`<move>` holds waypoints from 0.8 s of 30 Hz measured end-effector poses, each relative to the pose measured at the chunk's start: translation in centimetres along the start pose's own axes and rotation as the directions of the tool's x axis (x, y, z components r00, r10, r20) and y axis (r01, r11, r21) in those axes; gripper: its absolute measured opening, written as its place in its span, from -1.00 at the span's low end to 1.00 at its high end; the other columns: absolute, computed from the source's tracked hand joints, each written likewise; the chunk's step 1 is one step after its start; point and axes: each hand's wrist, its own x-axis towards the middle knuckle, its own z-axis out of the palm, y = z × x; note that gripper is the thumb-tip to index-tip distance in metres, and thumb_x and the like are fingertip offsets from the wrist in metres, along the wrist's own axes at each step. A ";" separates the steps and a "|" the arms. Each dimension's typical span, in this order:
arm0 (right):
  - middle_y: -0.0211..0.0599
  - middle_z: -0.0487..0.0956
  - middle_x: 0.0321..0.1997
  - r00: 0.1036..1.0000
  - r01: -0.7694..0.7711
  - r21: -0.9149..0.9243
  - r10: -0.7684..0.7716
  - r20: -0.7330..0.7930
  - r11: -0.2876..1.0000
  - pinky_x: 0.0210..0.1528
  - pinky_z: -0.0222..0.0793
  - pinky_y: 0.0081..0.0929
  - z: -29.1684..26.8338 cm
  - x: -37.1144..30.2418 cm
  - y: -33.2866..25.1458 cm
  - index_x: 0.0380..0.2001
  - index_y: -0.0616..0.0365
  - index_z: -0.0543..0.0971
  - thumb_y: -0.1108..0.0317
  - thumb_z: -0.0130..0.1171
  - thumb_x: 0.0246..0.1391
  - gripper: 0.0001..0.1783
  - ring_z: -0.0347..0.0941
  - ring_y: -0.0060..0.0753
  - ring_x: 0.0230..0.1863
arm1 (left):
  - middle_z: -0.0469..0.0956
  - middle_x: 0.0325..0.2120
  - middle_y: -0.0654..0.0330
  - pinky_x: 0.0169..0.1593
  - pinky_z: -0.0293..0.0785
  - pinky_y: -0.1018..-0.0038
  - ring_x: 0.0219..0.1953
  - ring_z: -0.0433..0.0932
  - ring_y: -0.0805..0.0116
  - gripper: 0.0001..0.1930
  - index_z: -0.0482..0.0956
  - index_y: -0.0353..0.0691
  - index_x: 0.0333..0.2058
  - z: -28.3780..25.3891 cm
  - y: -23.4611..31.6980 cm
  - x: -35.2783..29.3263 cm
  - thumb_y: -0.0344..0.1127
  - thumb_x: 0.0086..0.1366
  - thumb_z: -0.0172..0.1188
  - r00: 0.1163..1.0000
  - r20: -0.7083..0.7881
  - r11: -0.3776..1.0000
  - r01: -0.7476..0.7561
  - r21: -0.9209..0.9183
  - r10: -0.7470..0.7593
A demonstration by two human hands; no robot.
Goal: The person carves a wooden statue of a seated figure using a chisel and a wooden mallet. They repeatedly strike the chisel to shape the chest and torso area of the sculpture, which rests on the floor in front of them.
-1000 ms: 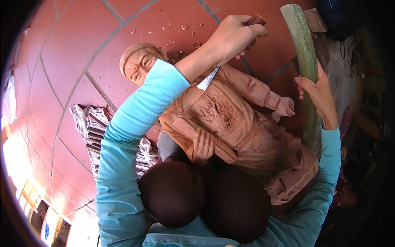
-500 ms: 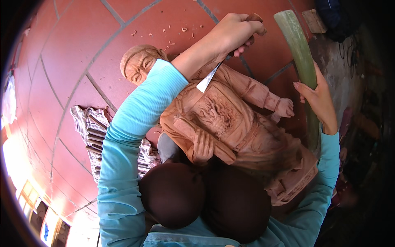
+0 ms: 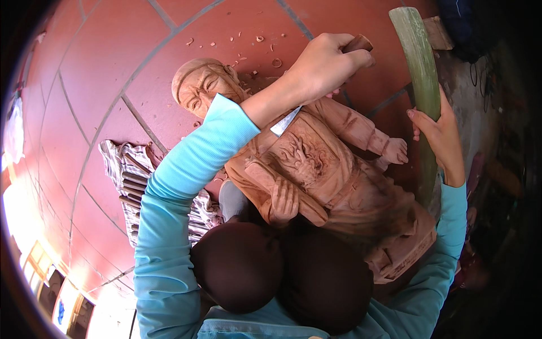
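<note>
Head view: left hand [image 3: 324,65] grips steel chisel [image 3: 285,121] on carved figure [image 3: 322,169].

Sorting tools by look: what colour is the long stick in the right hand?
Pale green, seen in the head view: the stick held by the right hand.

The reddish-brown carved wooden figure [image 3: 316,169] looks matt and finely grooved. At its twelve o'clock, pale curled wood shavings [image 3: 248,48] dot smooth terracotta floor tiles [image 3: 113,73]. The chisel's flat metal blade [image 3: 286,121] gleams; the long green wooden mallet [image 3: 420,73] looks worn, dull.
</note>
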 end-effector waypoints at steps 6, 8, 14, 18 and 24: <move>-0.35 0.51 -0.26 0.970 0.240 -0.063 -0.242 -0.032 0.969 -0.42 0.37 -0.65 0.1 -0.5 1.0 0.28 0.10 0.21 0.53 0.19 -0.01 -0.26 0.41 -0.62 -0.38 | 0.28 -0.73 0.36 -0.74 0.08 0.65 -0.81 0.20 0.66 -0.78 0.52 -0.27 -0.29 -0.4 -0.2 -0.8 -0.23 0.23 0.13 1.000 0.012 0.997 -0.011 -0.083 0.012; -0.40 0.47 -0.34 0.993 0.103 0.100 -0.097 -0.069 0.990 -0.51 0.30 -0.69 0.3 -0.9 0.0 0.27 0.12 0.22 0.52 0.20 -0.01 -0.26 0.33 -0.71 -0.51 | 0.28 -0.73 0.36 -0.74 0.08 0.65 -0.81 0.20 0.66 -0.78 0.52 -0.27 -0.29 -0.3 -0.1 -0.9 -0.22 0.23 0.14 0.999 -0.003 0.999 -0.033 -0.032 0.033; -0.41 0.46 -0.36 0.993 0.090 0.092 -0.082 -0.085 0.992 -0.51 0.29 -0.69 0.1 -1.2 -0.9 0.23 0.15 0.25 0.48 0.21 0.00 -0.31 0.31 -0.72 -0.52 | 0.29 -0.72 0.36 -0.73 0.08 0.65 -0.79 0.19 0.67 -0.78 0.52 -0.26 -0.30 -0.1 0.0 -0.6 -0.21 0.22 0.17 0.995 -0.052 0.996 -0.090 0.008 0.090; -0.41 0.46 -0.30 0.945 0.319 -0.113 -0.325 -0.045 0.941 -0.43 0.29 -0.68 0.0 -0.6 0.5 0.23 0.17 0.25 0.51 0.20 0.00 -0.32 0.33 -0.70 -0.44 | 0.29 -0.73 0.36 -0.73 0.09 0.65 -0.79 0.20 0.66 -0.78 0.52 -0.26 -0.31 -0.2 0.0 -0.5 -0.21 0.22 0.17 0.988 -0.036 0.988 -0.152 0.006 0.152; -0.27 0.44 0.07 0.996 0.057 0.046 -0.053 -0.077 0.997 0.01 0.32 -0.54 0.0 -0.9 -0.7 0.24 0.19 0.25 0.63 0.15 -0.04 -0.29 0.33 -0.52 0.05 | 0.29 -0.74 0.35 -0.74 0.08 0.64 -0.82 0.20 0.66 -0.79 0.52 -0.27 -0.33 -0.3 -0.1 -1.5 -0.22 0.23 0.16 0.992 -0.038 0.992 -0.122 -0.011 0.122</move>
